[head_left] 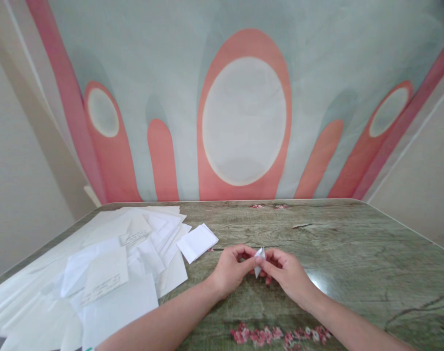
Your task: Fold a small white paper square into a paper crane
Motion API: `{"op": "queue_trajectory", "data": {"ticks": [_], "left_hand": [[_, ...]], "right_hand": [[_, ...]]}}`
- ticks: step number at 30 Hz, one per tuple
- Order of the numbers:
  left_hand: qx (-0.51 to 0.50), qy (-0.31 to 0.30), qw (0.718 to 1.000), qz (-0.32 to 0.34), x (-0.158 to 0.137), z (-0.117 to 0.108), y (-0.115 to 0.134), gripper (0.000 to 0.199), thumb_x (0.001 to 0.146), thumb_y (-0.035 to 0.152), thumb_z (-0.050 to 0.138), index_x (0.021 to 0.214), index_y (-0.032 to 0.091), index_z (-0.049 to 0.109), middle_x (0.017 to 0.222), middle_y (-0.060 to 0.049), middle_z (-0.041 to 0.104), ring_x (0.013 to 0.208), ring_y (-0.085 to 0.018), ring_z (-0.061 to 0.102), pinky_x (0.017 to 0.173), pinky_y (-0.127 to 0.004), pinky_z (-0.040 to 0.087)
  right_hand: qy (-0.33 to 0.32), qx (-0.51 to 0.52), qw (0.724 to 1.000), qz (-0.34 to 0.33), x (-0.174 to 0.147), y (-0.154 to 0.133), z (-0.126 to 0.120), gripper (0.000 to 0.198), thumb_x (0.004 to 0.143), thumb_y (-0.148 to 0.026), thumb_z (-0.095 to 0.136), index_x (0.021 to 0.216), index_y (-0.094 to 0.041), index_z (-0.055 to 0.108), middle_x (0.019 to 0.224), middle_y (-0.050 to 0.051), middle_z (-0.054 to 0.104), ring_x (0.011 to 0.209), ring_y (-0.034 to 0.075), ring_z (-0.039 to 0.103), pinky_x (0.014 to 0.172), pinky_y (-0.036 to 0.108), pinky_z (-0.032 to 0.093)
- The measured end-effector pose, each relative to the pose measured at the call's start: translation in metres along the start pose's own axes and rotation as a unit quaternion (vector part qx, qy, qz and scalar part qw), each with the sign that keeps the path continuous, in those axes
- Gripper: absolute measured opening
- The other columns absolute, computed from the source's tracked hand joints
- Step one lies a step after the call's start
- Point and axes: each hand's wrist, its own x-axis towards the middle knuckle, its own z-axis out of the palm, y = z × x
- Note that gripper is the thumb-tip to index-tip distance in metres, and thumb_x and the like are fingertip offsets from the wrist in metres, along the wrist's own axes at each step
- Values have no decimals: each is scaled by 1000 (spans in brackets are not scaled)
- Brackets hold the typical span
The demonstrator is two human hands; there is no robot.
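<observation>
A small piece of folded white paper (259, 261), pointed at its top and bottom, is pinched between both hands above the table. My left hand (232, 269) grips its left side, thumb in front and fingers curled behind. From the right, my right hand (285, 273) holds the other side in the same way, its thumb tip close to the left thumb. The fingertips partly hide the paper. Left of my left hand lies a small stack of white paper pieces (197, 242).
The wood-patterned table (353, 253) has printed pink flowers (258, 335) near its front edge. Loose white sheets (127, 312) spread over its left side, some bearing lines of writing. A wall covering (185, 63) with coral arches and pale ovals stands behind the table.
</observation>
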Motion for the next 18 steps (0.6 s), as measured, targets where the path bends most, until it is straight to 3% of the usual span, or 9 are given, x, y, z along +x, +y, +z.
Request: {"op": "queue_trajectory", "data": {"ticks": [3,8,13,18], "left_hand": [[39,24,999,15,0,-1,-1,26,72,37,65,75,12,65,67,-2,64,61,-13,55,60,-23,42],[146,41,987,45,-1,-1,3,24,75,37,61,75,14,69,68,-2,62,62,-13,53,58,-22,39],[215,45,972,80,-3,-1,6,22,78,34,59,76,16,70,68,-2,62,65,-14,53,60,-23,39],[249,33,961,116,-5,-1,6,22,80,35,57,77,18,71,69,-3,61,65,-15,54,61,-24,39]], "right_hand": [[1,-1,1000,-1,0,0,-2,27,75,-43,61,77,-16,57,68,1,61,58,12,55,51,23,47],[60,-52,996,-48,3,2,-13,24,74,-38,63,86,-17,62,80,3,61,70,15,56,55,23,46],[38,-102,989,-104,3,-2,-15,20,77,-37,60,80,-18,67,86,6,60,72,16,55,54,24,44],[31,-119,986,-114,1,-4,-14,19,79,-36,59,78,-19,67,81,5,60,70,15,54,53,24,42]]}}
